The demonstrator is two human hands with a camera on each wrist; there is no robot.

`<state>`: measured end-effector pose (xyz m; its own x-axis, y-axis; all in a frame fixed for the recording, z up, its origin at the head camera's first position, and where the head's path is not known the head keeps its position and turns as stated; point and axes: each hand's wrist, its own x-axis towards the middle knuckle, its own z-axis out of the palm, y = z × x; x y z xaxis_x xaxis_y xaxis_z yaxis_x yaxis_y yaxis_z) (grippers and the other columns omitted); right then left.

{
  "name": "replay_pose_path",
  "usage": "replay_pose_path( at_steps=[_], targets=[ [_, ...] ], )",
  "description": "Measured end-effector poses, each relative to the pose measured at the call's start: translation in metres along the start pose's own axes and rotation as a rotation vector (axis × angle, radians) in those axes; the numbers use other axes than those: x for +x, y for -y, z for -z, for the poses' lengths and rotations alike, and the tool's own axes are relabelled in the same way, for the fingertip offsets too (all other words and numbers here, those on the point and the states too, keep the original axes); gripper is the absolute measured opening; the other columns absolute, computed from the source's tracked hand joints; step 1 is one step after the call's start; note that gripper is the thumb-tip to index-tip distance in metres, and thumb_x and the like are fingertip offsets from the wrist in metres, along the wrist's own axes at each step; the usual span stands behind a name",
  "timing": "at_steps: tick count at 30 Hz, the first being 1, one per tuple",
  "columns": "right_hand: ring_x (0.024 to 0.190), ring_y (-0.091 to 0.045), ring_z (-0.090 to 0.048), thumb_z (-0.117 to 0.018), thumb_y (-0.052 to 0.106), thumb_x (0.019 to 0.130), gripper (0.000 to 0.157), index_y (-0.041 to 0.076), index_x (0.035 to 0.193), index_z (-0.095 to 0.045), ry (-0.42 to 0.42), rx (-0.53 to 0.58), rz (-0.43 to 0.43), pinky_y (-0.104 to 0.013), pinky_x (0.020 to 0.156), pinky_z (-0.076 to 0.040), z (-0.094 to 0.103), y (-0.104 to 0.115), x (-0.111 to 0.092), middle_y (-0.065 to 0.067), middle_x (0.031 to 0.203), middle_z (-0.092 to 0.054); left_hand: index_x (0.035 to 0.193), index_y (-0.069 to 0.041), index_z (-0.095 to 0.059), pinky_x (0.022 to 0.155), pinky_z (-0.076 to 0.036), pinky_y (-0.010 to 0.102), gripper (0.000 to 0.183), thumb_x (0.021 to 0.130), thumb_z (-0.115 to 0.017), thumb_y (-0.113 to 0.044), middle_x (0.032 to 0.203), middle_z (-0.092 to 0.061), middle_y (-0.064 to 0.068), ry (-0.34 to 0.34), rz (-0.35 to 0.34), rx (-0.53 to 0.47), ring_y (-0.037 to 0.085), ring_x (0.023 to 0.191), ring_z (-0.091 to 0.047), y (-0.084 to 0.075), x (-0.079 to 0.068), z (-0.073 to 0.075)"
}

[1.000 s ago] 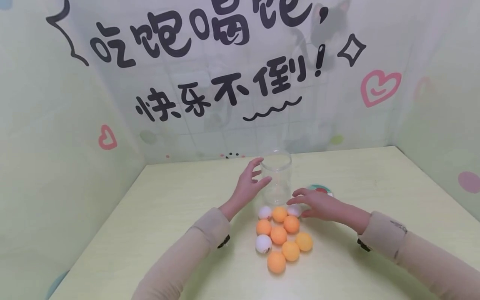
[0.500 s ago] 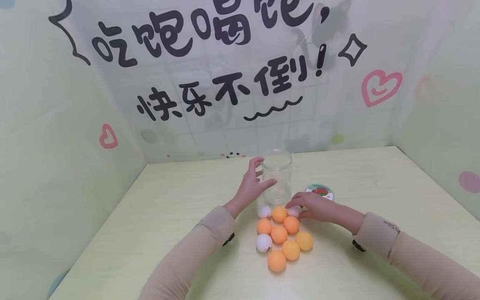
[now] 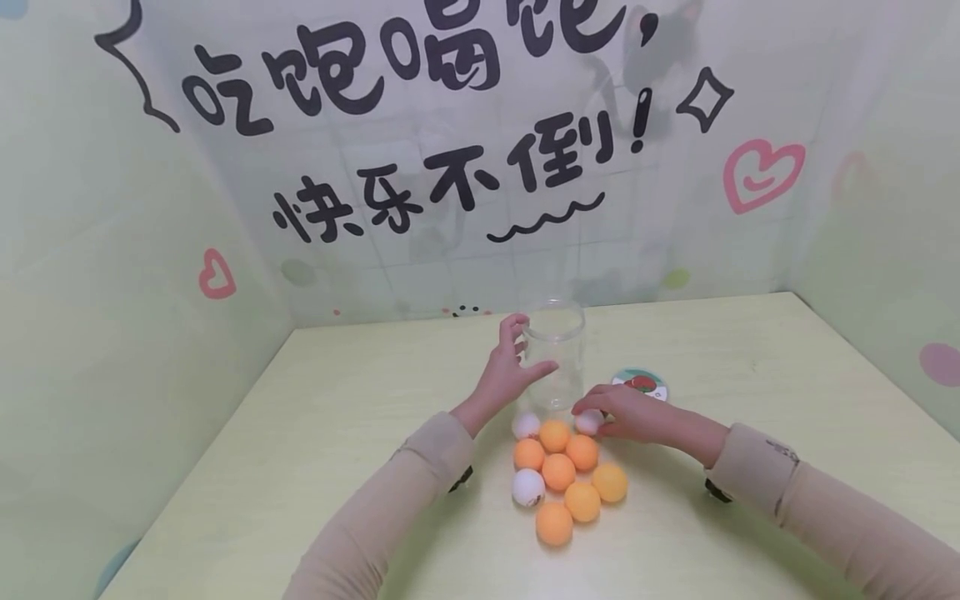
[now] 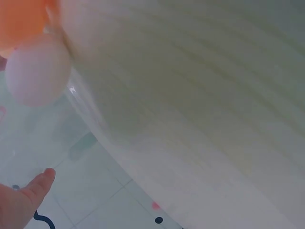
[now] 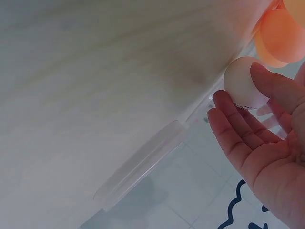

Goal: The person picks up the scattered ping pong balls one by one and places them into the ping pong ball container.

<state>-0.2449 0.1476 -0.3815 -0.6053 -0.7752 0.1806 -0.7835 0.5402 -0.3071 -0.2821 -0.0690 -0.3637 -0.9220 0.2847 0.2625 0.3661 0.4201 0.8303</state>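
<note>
A tall clear cylindrical container point(image 3: 557, 354) stands upright at the back of the table. My left hand point(image 3: 504, 377) holds it from the left, thumb across its front and fingers curled around its far left side. Just in front of it, my right hand point(image 3: 628, 412) pinches a white ping-pong ball point(image 5: 244, 82) between thumb and fingers, low at the tabletop. Several orange ping-pong balls point(image 3: 558, 472) lie clustered nearer me. Among them are a white ball point(image 3: 528, 487) at the left and another white ball point(image 3: 527, 426) by the container's base.
A round printed disc point(image 3: 640, 382) lies flat behind my right hand. The pale wooden table point(image 3: 315, 433) meets printed fabric walls point(image 3: 375, 275) at the back and sides.
My right hand has moved slightly left and its fingers have closed on the white ball. My left hand has shifted right around the container. The rearmost orange ball has shifted slightly toward me.
</note>
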Motion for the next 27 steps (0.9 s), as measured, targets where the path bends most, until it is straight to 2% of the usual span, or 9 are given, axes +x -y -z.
replay_pose_path(
  at_steps=[6, 14, 18, 22, 27],
  targets=[
    [0.089, -0.026, -0.059, -0.069, 0.002, 0.077, 0.029, 0.001, 0.105, -0.063, -0.004, -0.008, -0.021, -0.034, 0.075, -0.051, 0.008, 0.001, 0.0, -0.011, 0.098, -0.063, 0.132, -0.017, -0.021, 0.097, -0.039, 0.048, 0.074, 0.078, -0.072, -0.023, 0.143, -0.031, 0.02, -0.007, -0.008, 0.0, 0.039, 0.122, -0.043, 0.0, -0.001, -0.001],
    [0.075, -0.017, -0.057, -0.069, -0.002, 0.074, 0.031, 0.0, 0.105, -0.063, 0.025, -0.037, -0.008, -0.027, 0.067, -0.049, 0.032, -0.001, 0.003, -0.01, 0.093, -0.063, 0.131, -0.016, -0.022, 0.097, -0.041, 0.045, 0.074, 0.078, -0.073, -0.022, 0.142, -0.032, 0.02, -0.02, -0.022, -0.007, 0.038, 0.122, -0.044, 0.001, -0.001, -0.001],
    [0.069, -0.014, -0.052, -0.068, -0.002, 0.075, 0.032, 0.001, 0.106, -0.063, 0.046, -0.011, -0.078, -0.024, 0.062, -0.046, 0.046, -0.004, 0.005, -0.009, 0.092, -0.062, 0.131, -0.015, -0.022, 0.097, -0.041, 0.046, 0.074, 0.078, -0.073, -0.02, 0.142, -0.033, 0.019, -0.019, -0.027, -0.022, 0.039, 0.123, -0.043, 0.001, 0.0, -0.001],
    [0.07, -0.014, -0.052, -0.067, -0.001, 0.076, 0.033, 0.0, 0.108, -0.062, 0.049, 0.015, -0.142, -0.025, 0.063, -0.046, 0.056, -0.006, 0.005, -0.01, 0.094, -0.061, 0.131, -0.012, -0.025, 0.101, -0.036, 0.047, 0.071, 0.078, -0.072, -0.021, 0.14, -0.035, 0.017, -0.035, -0.045, -0.027, 0.036, 0.127, -0.038, 0.003, 0.002, 0.0],
    [0.074, -0.016, -0.056, -0.066, 0.0, 0.077, 0.032, 0.0, 0.108, -0.062, 0.039, 0.023, -0.168, -0.028, 0.067, -0.048, 0.066, -0.006, 0.001, -0.011, 0.097, -0.062, 0.135, -0.012, -0.027, 0.105, -0.03, 0.047, 0.074, 0.078, -0.073, -0.024, 0.141, -0.037, 0.012, -0.066, -0.062, -0.019, 0.029, 0.131, -0.033, 0.004, 0.002, -0.001]
  ],
)
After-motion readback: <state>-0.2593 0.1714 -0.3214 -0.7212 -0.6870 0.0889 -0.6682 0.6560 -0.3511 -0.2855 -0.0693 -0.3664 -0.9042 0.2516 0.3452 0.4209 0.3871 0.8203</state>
